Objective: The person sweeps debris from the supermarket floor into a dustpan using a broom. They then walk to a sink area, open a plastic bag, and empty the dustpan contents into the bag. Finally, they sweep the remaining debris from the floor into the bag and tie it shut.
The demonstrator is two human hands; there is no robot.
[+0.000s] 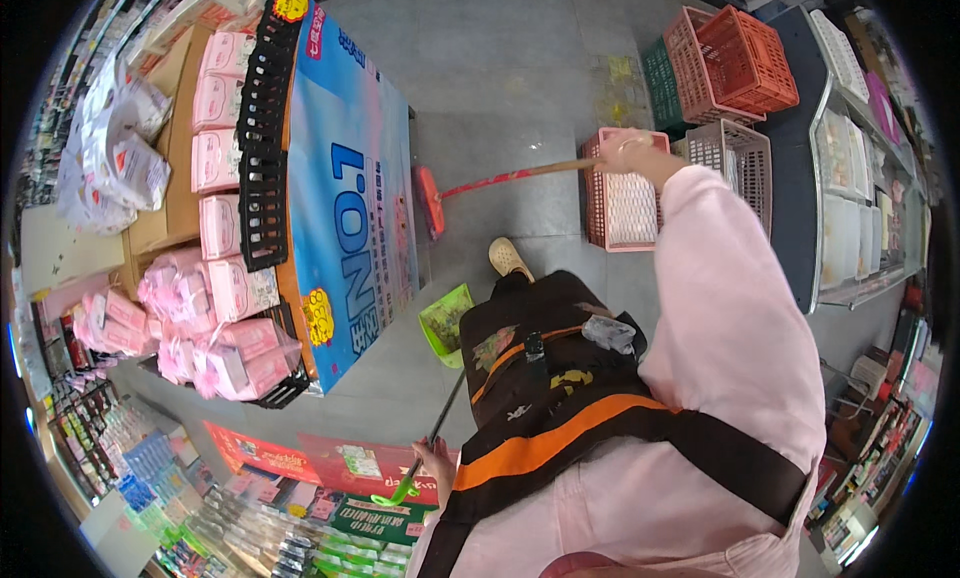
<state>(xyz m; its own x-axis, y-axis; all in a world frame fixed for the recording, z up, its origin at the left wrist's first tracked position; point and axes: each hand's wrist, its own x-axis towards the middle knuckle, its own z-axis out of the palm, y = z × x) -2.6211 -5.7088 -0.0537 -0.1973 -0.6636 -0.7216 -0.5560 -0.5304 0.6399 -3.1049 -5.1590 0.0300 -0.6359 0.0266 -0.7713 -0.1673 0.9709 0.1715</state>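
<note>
Several pink packages [219, 100] line a black-edged display stand [263, 168] at far left, next to its blue front panel [350, 208]. Further right, low in the view, the left hand [437, 465] is closed around the dark pole of a green dustpan [434, 342], just by the pole's green grip [402, 490]. The pan lies on the grey floor [500, 108], beyond that hand, holding what look like small scraps, too fine to tell apart. Past it, the red head of a broom [430, 200] rests near the panel's base. Its handle slants rightward to the right hand [630, 153], wrapped around the wooden end. Below that hand stands a pink basket [594, 213], whitish inside. Beside it sits a paler basket [765, 178]; behind, a red basket [770, 63] nests in a pink crate [685, 58]. White tubs [838, 243] fill a case at far right.
</note>
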